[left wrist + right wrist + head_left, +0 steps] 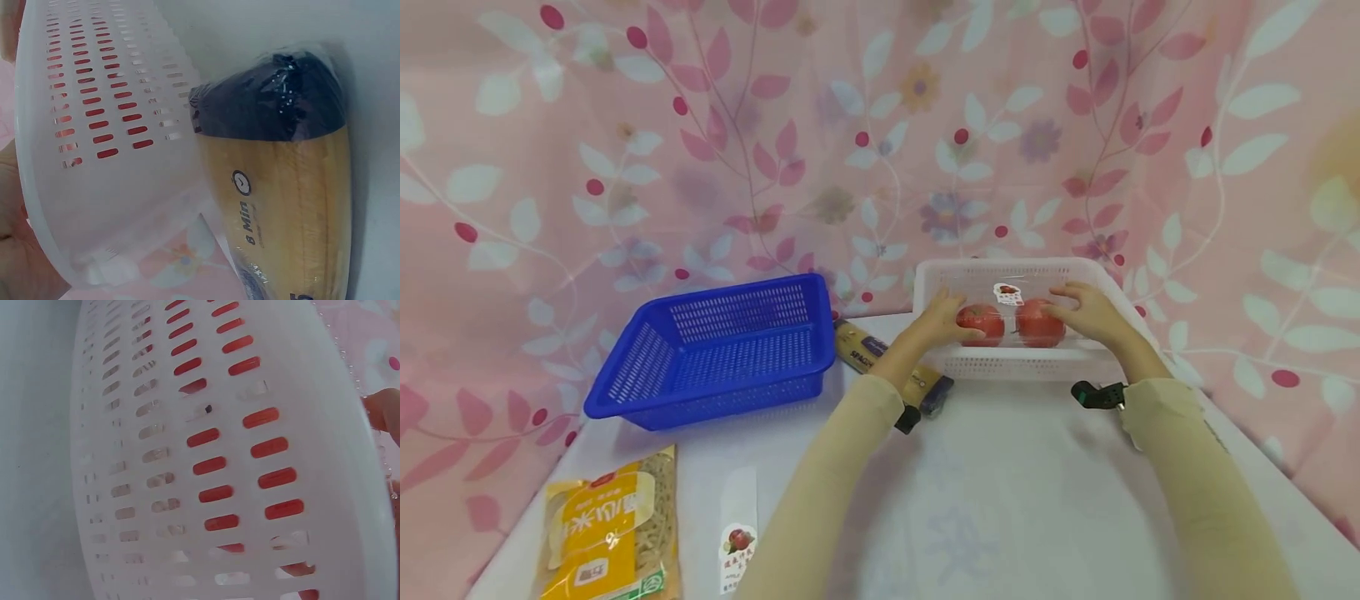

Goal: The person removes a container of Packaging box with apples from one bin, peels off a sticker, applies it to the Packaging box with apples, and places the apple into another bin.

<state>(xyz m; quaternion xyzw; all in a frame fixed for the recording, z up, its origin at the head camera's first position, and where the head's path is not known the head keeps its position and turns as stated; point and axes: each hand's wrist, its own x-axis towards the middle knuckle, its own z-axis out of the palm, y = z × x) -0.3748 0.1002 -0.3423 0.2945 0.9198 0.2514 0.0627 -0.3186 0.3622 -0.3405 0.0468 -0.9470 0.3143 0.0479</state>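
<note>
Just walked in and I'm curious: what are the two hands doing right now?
Left hand: holds one end of the wrapped pack of apples in the white basket.
Right hand: holds the pack's other end.

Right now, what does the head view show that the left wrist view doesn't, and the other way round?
Only the head view shows both hands, left hand and right hand, on the wrapped apples in the basket, plus the blue basket and yellow packet. Only the left wrist view shows the pasta pack's "8 Min" print. Both show the white basket and spaghetti pack.
</note>
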